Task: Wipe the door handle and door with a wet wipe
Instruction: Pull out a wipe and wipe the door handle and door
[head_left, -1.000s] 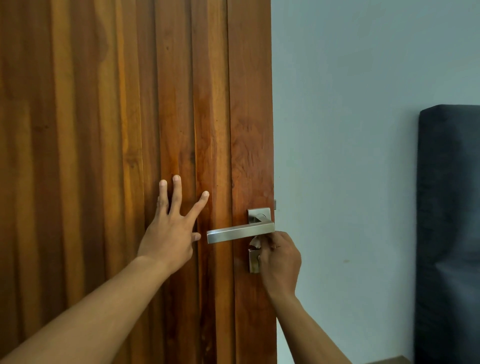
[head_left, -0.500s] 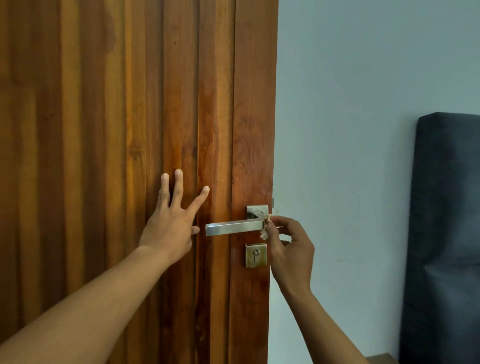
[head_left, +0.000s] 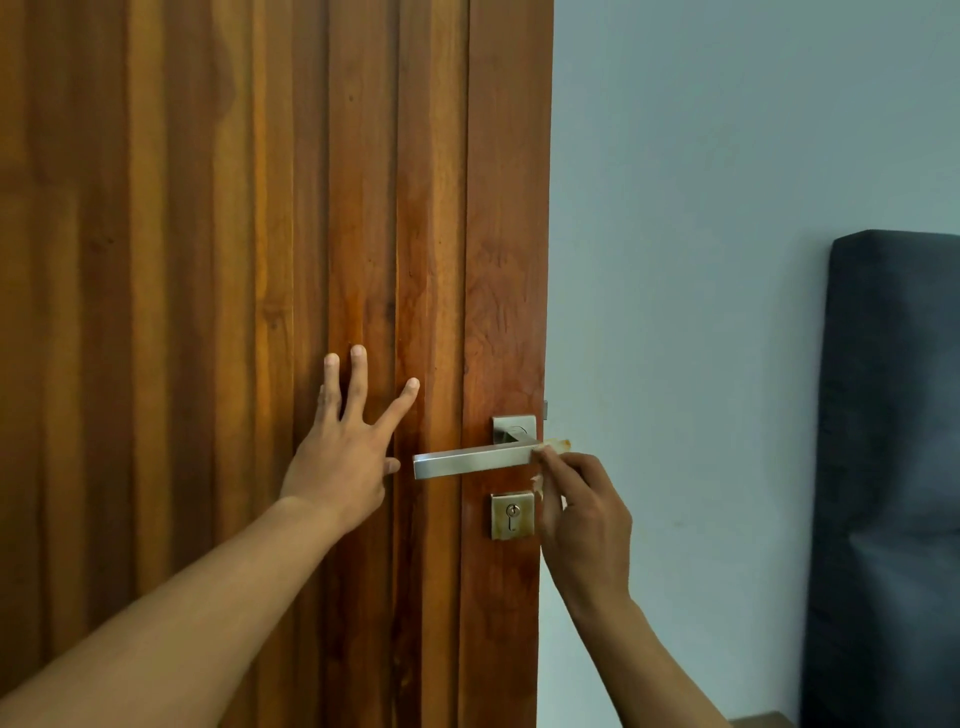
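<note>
Lever handle being wiped at its pivot end, door being steadied.

The wet wipe (head_left: 558, 445) is being pinched in the closed right hand (head_left: 584, 512) against the door handle (head_left: 475, 458); the left hand (head_left: 345, 447) is being pressed open and empty on the wooden door (head_left: 234, 260). Strokes along the whole lever are being advised, then the keyhole plate (head_left: 512, 514). No legible writing is being shown.

One wooden door (head_left: 260, 260), one metal handle (head_left: 472, 460), one keyhole plate (head_left: 512, 515), one wipe (head_left: 558, 445), two hands: left hand (head_left: 343, 462), right hand (head_left: 587, 519).
</note>
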